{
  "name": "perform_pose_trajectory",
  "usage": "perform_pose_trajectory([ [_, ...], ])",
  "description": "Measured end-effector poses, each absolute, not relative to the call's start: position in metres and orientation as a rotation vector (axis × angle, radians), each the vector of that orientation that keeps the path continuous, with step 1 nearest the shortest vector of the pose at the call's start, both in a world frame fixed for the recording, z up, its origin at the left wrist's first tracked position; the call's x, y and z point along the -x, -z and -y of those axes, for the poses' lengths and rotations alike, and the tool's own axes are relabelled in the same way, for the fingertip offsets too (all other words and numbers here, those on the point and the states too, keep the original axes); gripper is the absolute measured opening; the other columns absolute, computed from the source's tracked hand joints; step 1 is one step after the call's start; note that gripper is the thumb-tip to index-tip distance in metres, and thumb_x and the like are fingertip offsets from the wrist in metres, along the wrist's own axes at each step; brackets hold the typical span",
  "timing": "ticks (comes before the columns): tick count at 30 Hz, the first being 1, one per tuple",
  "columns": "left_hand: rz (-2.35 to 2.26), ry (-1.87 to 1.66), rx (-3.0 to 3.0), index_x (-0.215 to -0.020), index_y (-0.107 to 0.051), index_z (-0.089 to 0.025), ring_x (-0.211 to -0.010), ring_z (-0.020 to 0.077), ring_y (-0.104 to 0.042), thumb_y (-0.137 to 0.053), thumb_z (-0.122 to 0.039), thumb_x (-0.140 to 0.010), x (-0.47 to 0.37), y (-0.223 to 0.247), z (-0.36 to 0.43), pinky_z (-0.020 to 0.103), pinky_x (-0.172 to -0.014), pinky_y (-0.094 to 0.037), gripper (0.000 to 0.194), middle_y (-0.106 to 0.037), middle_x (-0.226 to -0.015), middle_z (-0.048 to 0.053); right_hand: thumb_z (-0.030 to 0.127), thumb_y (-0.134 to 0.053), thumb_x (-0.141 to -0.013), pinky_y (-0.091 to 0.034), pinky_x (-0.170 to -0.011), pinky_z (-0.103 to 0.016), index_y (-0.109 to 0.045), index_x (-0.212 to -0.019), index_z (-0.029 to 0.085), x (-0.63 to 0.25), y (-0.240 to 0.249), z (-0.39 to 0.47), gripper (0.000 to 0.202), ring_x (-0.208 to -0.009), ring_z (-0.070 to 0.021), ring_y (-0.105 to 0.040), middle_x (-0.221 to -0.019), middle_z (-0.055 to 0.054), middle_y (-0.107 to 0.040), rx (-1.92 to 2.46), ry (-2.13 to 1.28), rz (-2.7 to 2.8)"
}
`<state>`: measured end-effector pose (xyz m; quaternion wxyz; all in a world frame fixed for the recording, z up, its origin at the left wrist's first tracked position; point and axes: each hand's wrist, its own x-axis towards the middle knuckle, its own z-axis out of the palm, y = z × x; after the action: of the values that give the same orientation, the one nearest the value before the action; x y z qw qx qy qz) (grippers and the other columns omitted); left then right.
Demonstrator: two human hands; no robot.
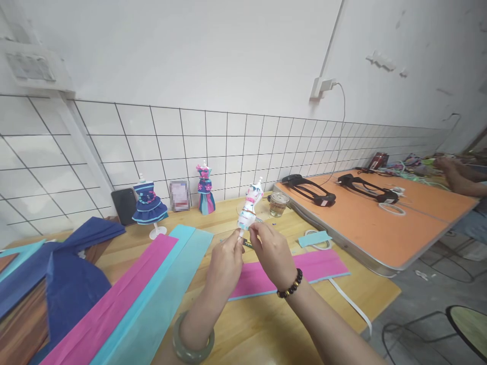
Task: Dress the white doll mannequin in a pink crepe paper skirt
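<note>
The left hand (226, 256) is gripping the small dress form (248, 207) by its stem (241, 234), likely steadying it above the bench (262, 327); the right hand (273, 248) is touching its lower edge, whether pinching I cannot tell.

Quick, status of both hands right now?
Left hand: closed, holding the small white mannequin from below.
Right hand: curled in at the mannequin's lower edge; cannot tell whether it is closed on anything.
</note>
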<state>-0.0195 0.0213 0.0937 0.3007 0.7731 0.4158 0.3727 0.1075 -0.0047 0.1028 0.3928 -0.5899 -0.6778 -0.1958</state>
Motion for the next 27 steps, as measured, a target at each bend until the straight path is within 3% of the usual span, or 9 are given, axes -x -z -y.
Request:
perform_pose_trajectory([
  [6,-1.118,-0.995,-2.076,-0.093,-0.056,-0.019,-0.059,0.0154,-0.056,-0.029,-0.028,-0.089,0.019,-0.0943,-0.0225,0.025,-0.057,-0.041,0.029,-0.056,-0.067,0.001,0.019,-0.039,-0.092,-0.042,-0.059,-0.025,-0.055,-0.087,0.017,-0.1089,-0.1015,0.0063,0.018,-0.067,-0.0159,-0.059,-0.073,-0.005,-0.063,1.476,0.491,1.727],
  [12,-1.14,-1.011,-2.136,-0.097,-0.056,-0.018,-0.062,0.0165,-0.055,-0.027,-0.026,-0.09,0.017,-0.0949,-0.0195,0.027,-0.06,-0.041,0.031,-0.058,-0.069,0.003,0.017,-0.038,-0.091,-0.037,-0.054,-0.027,-0.055,-0.079,0.016,-0.1059,-0.0997,0.0067,0.021,-0.059,-0.0163,-0.055,-0.064,-0.004,-0.058,1.532,0.537,1.716],
  [18,-1.095,-1.007,-2.085,-0.083,-0.055,-0.019,-0.06,0.0157,-0.055,-0.028,-0.026,-0.089,0.0172,-0.0986,-0.0167,0.027,-0.061,-0.041,0.028,-0.056,-0.067,0.001,0.018,-0.038,-0.09,-0.037,-0.054,-0.027,-0.054,-0.081,0.017,-0.1069,-0.1012,0.0066,0.019,-0.062,-0.0167,-0.056,-0.067,-0.004,-0.059,1.539,0.529,1.712],
  [27,-1.063,-1.001,-2.012,-0.086,-0.053,-0.021,-0.056,0.014,-0.053,-0.029,-0.03,-0.09,0.0193,-0.0929,-0.0201,0.025,-0.057,-0.04,0.026,-0.054,-0.067,-0.001,0.016,-0.041,-0.09,-0.044,-0.062,-0.025,-0.055,-0.085,0.017,-0.1119,-0.1037,0.0068,0.015,-0.071,-0.0162,-0.06,-0.075,-0.004,-0.062,1.504,0.407,1.711],
])
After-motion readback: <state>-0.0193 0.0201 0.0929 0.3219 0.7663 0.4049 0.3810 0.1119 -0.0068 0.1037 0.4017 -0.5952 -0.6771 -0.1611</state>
